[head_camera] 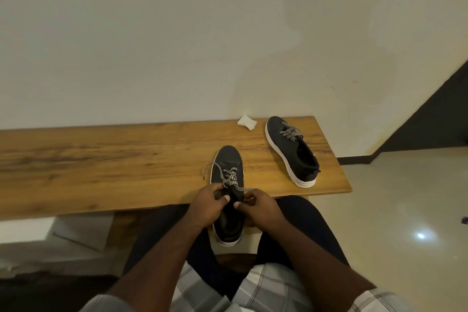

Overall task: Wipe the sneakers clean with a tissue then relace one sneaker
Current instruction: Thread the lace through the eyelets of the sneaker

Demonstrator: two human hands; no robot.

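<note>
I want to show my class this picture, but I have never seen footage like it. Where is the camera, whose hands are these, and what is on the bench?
There is one picture, taken by a wide-angle camera worn on a person's head, looking forward and down. So the two bare arms coming from the bottom edge are the wearer's own. No machine is involved. A wooden bench stands against a wall. The near sneaker sticks out over its front edge; the left hand and right hand both pinch its speckled lace near the shoe's opening. The far sneaker lies to the right, untouched, laced. A crumpled white tissue lies by the wall.
</note>
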